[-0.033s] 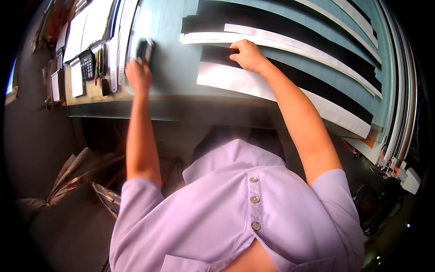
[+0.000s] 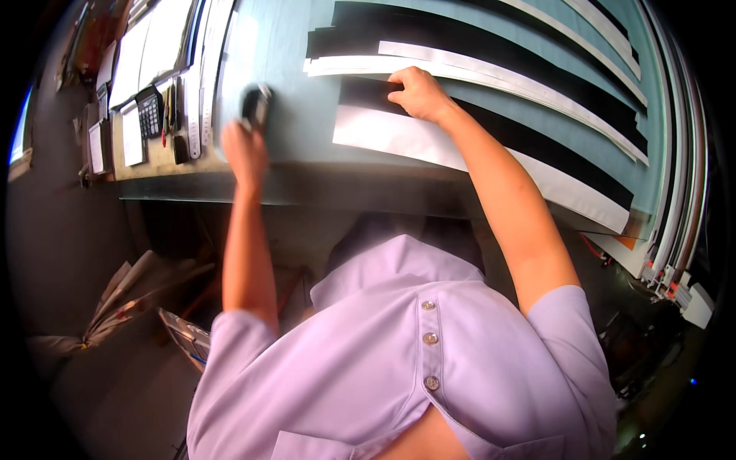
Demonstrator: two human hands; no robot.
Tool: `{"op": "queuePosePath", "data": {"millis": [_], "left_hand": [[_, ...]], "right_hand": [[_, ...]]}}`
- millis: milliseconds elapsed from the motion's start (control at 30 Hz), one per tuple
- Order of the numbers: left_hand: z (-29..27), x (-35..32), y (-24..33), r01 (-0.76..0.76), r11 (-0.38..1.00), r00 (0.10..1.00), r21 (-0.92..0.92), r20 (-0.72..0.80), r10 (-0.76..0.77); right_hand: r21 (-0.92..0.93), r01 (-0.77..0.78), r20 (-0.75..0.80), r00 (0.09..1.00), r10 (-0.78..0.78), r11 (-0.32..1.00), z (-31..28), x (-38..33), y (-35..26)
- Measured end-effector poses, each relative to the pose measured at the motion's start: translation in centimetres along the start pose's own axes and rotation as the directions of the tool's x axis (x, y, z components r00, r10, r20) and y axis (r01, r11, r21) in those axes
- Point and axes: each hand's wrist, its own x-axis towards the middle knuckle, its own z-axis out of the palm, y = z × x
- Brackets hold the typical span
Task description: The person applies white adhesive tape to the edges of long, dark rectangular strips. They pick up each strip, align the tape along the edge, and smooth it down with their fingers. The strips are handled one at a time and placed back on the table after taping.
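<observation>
My left hand (image 2: 246,153), a little smeared by motion, is closed round a dark handheld tool (image 2: 257,106) with a pale edge. Blur hides which kind it is. The tool is over the pale blue-green tabletop (image 2: 284,115), left of the strips. At the upper edge of the nearest black-and-white strip (image 2: 410,136), my right hand (image 2: 420,93) has its fingers curled together and appears to grip that edge. This strip lies along the table's front edge, its black half farther from me. Just beyond lie overlapping white strips (image 2: 345,65) and a wide black strip (image 2: 429,31).
Along the left side lie long rulers (image 2: 195,115), a calculator (image 2: 149,113), several pens and papers (image 2: 146,61). Metal rails (image 2: 686,169) bound the table at right. A gathered brown cloth or sack (image 2: 115,303) is below at left.
My left hand and the dark tool have moved slightly right and toward me. My right hand and the strips look unmoved.
</observation>
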Motion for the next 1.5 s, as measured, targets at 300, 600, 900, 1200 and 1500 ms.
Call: {"op": "queuePosePath", "data": {"millis": [300, 600, 900, 1200, 1500], "left_hand": [[-3.6, -15.0, 16.0, -0.075, 0.969, 0.975, -0.236, 0.185, 0.12], [-2.8, -14.7, 16.6, -0.094, 0.973, 0.973, -0.209, 0.188, 0.134], [-2.9, -13.6, 15.8, -0.242, 0.931, 0.886, -0.274, 0.329, 0.327], [-2.0, -13.2, 17.9, -0.181, 0.933, 0.946, -0.312, 0.204, 0.252], [-2.2, -14.1, 18.6, -0.024, 0.987, 0.98, -0.158, 0.192, 0.055]], "right_hand": [[-0.032, 0.019, 0.006, 1.0, -0.019, 0.999, 0.5, 0.4, -0.5], [0.036, 0.014, -0.02, 1.0, -0.014, 0.999, 0.2, 0.3, 0.0], [0.041, -0.059, 0.023, 0.998, 0.058, 0.997, -0.4, 0.3, -0.4], [-0.016, -0.048, -0.016, 0.999, 0.047, 0.999, 0.3, 0.1, -0.6], [-0.066, 0.059, -0.166, 0.984, -0.069, 0.996, 2.1, 0.3, 0.5]]}}
